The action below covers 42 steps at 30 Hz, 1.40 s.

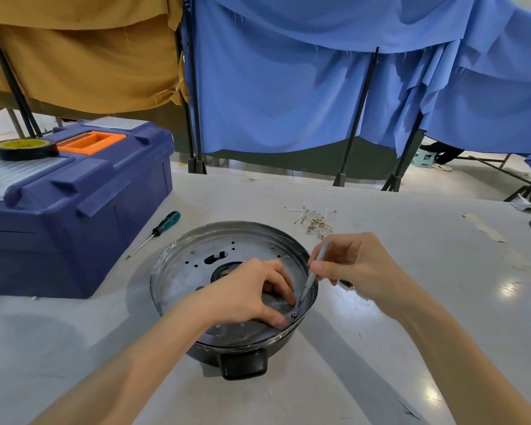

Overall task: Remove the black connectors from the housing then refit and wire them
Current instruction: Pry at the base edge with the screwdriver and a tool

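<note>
At the far left a dark blue plastic toolbox (74, 204) with an orange handle stands on the white desk (411, 317), and a black roll of tape (23, 148) with a yellow core lies flat on its lid. Just right of the box a green-handled screwdriver (158, 230) lies on the desk, close to the housing but not touching it.

In the middle, right before us, sits the round grey metal housing (196, 262) with a black rim and a black handle pointing towards us. Our left hand (246, 296) reaches into it, fingers bent with their tips down on the perforated plate near the right rim. We cannot tell whether its grip is clamped on anything. The black connectors themselves we cannot make out.

Our right hand (350, 265) hovers at the housing's right edge, its grip closed round a slim silver tool (314, 268) whose tip points down at the plate just beside the left fingertips.

Behind the right hand, a loose bundle of white wires (314, 220) with brass terminals lies on the desk.
</note>
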Tool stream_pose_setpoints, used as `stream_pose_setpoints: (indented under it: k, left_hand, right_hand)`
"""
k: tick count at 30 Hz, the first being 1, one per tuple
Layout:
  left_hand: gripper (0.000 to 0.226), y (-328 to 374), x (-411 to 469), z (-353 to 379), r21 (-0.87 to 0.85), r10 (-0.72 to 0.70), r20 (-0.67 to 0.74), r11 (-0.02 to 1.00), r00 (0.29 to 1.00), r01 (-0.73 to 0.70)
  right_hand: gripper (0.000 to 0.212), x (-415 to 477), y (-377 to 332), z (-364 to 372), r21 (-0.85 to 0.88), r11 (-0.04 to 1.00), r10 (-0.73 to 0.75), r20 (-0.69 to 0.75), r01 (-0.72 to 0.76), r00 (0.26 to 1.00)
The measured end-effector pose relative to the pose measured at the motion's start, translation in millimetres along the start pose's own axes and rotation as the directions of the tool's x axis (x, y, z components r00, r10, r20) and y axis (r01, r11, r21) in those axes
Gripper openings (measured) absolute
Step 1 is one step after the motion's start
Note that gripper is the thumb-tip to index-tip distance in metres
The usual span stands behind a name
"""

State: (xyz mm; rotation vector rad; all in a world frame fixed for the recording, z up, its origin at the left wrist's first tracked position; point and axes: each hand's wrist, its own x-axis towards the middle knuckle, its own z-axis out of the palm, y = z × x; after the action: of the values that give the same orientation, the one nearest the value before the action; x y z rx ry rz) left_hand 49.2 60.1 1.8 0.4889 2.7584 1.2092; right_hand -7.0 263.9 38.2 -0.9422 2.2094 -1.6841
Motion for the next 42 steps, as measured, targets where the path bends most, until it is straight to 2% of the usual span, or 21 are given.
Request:
stream_pose_setpoints:
  k: [4,18,42]
  left_hand:
    - [0.025,0,0,1,-0.002,0.000,-0.001,1.000,1.000,0.000]
    - [0.025,1,1,2,-0.002,0.017,0.001,1.000,1.000,-0.017]
    - [0.025,0,1,0,0.020,-0.001,0.010,1.000,1.000,0.001]
  right_hand:
    - [0.008,-1,8,8,-0.050,0.999,0.014,-0.003,-0.014,1.000]
    - [0.017,0,13,11,-0.028,1.000,-0.010,-0.009,0.010,1.000]
    - [0.016,2,12,12,-0.056,0.998,-0.027,0.037,0.029,0.999]
